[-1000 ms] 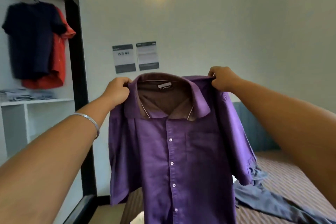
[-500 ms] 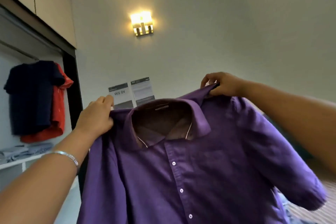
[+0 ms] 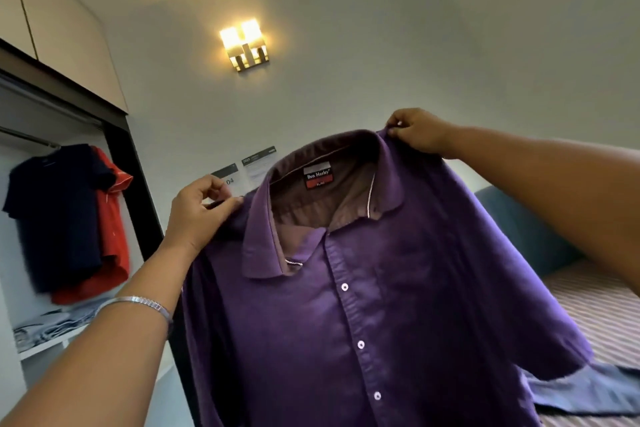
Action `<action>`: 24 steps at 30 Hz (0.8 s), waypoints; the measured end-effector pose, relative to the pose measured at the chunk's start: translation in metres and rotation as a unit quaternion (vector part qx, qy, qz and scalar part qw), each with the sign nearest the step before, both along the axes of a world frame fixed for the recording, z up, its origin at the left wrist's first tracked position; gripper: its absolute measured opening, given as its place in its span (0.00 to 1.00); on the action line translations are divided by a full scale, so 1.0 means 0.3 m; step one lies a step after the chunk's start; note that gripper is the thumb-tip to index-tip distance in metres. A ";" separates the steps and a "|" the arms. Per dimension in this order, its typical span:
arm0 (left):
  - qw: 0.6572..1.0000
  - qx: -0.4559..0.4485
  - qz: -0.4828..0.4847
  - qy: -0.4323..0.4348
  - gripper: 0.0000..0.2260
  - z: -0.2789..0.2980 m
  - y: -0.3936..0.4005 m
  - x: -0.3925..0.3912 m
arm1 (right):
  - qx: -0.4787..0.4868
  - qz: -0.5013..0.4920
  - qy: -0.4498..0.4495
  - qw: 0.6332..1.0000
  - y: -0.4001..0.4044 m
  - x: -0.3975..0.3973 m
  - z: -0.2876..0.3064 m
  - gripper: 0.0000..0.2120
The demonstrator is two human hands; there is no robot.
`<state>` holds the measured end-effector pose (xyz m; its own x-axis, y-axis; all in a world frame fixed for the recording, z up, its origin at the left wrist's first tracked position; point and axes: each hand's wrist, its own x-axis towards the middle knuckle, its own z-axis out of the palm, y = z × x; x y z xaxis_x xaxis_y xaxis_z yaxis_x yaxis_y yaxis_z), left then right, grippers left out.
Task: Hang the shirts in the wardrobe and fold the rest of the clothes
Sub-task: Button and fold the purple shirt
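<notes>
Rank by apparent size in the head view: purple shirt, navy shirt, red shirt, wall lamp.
1. purple shirt, largest, though it is nearest the camera.
2. navy shirt on the wardrobe rail.
3. red shirt, mostly hidden behind the navy one, so its rank is unsure.
4. wall lamp, smallest.

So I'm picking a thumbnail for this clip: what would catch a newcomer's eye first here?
The purple shirt fills the middle of the view, held up by its shoulders: the left hand pinches one side, the right hand the other. Above it a lit wall lamp glows on the pale wall. At the far left, a navy shirt and a red shirt hang in the open wardrobe.
</notes>
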<state>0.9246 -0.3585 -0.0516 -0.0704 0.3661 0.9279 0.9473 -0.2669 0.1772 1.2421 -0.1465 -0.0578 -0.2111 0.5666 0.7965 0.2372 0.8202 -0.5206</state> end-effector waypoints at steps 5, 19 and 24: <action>0.997 -0.067 -0.038 -0.009 0.07 -0.020 -0.016 -0.018 | -0.017 0.089 -0.036 0.995 -0.034 0.027 -0.008 0.05; 0.996 -0.063 -0.024 0.065 0.06 -0.065 0.025 0.003 | -0.026 -0.005 -0.059 0.998 -0.053 -0.041 -0.030 0.09; 0.952 -0.058 0.025 0.298 0.15 -0.124 -0.004 0.021 | -0.031 0.034 -0.169 0.985 -0.075 0.006 -0.077 0.05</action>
